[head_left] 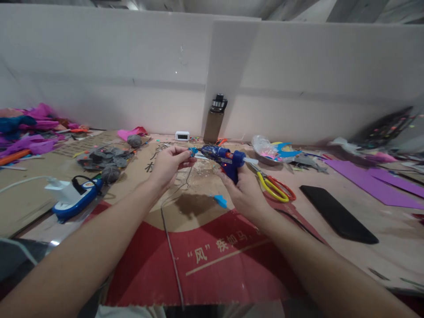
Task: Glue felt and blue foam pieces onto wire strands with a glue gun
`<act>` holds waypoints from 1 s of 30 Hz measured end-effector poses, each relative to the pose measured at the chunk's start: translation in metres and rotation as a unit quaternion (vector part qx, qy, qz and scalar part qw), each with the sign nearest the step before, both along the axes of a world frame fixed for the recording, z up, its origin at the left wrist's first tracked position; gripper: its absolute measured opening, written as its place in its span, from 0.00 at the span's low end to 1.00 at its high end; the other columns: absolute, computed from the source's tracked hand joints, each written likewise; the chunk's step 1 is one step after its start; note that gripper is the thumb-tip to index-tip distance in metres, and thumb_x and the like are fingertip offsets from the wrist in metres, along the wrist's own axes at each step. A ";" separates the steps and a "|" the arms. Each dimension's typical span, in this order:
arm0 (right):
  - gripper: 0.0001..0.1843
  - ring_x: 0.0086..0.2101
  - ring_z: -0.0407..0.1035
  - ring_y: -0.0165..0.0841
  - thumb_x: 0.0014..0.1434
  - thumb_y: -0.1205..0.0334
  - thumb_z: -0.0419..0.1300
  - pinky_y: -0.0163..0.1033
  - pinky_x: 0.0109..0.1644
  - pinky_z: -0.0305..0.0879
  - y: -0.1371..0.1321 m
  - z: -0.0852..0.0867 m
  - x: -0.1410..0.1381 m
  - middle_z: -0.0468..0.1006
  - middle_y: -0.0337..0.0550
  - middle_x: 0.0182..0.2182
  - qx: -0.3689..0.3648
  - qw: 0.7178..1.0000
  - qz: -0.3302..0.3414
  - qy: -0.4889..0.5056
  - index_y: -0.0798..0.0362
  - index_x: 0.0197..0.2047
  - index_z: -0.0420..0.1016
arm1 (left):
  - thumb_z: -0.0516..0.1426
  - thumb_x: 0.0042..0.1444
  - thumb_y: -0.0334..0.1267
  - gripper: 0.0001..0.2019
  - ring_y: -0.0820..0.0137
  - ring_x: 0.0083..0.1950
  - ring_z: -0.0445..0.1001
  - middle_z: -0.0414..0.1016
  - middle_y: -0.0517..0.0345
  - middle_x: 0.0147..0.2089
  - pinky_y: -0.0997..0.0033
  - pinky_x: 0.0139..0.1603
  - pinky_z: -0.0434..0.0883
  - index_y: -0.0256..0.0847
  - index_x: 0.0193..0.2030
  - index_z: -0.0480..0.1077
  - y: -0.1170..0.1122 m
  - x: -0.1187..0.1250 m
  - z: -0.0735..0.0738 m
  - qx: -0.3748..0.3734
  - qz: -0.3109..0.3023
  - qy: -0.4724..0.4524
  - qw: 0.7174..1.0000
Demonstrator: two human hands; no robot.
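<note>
My right hand (243, 187) is wrapped round the handle of a blue hot glue gun (217, 153), with a whitish glue stick (251, 160) poking out of its back end. The gun's nozzle points left and meets, or nearly meets, a small blue piece (192, 152). That piece is pinched in the fingertips of my left hand (170, 164); its exact kind is too small to tell. A thin grey cord (168, 238) hangs below my left hand and runs over the cardboard. Under the gun lies a blue scrap (220, 201).
Red-printed cardboard (149, 265) covers the front. On the right are scissors (276, 187), a black phone (338, 213) and purple sheets (367, 181). Behind stand a bottle (213, 121) and a small digital display (182, 135). A power strip (77, 201) and grey yarn (111, 175) lie left.
</note>
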State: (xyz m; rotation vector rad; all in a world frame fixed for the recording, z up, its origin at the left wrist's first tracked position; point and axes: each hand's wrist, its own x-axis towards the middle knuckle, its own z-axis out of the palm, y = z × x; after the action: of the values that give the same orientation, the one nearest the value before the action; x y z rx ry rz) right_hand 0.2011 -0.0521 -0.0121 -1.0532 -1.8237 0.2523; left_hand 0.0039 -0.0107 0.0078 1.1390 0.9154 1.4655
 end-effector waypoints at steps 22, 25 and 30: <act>0.18 0.44 0.70 0.42 0.61 0.59 0.54 0.49 0.51 0.65 0.000 0.002 0.000 0.76 0.53 0.45 0.007 1.000 -0.009 -0.010 0.54 0.54 0.66 | 0.66 0.45 0.35 0.10 0.73 0.30 0.76 0.75 0.57 0.29 0.70 0.37 0.72 0.35 0.30 0.69 -0.001 0.001 0.001 -0.007 -0.006 0.002 1.000; 0.18 0.46 0.70 0.42 0.61 0.60 0.54 0.49 0.53 0.64 -0.001 0.003 -0.001 0.75 0.53 0.47 0.009 1.000 0.000 -0.003 0.54 0.54 0.65 | 0.65 0.45 0.35 0.10 0.72 0.30 0.76 0.75 0.57 0.30 0.71 0.37 0.72 0.34 0.31 0.70 -0.001 0.000 0.001 -0.006 -0.010 -0.001 1.000; 0.17 0.44 0.70 0.42 0.61 0.58 0.54 0.50 0.51 0.65 0.000 0.001 0.000 0.76 0.51 0.43 0.005 1.000 -0.009 0.009 0.53 0.53 0.66 | 0.65 0.46 0.34 0.09 0.74 0.31 0.76 0.75 0.57 0.29 0.72 0.38 0.72 0.34 0.31 0.69 0.000 -0.001 0.000 -0.002 -0.013 -0.013 1.000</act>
State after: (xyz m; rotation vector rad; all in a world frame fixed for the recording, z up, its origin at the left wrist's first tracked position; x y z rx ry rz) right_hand 0.2015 -0.0521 -0.0114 -1.0570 -1.7960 0.2411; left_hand 0.0031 -0.0104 0.0079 1.1219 0.8819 1.4540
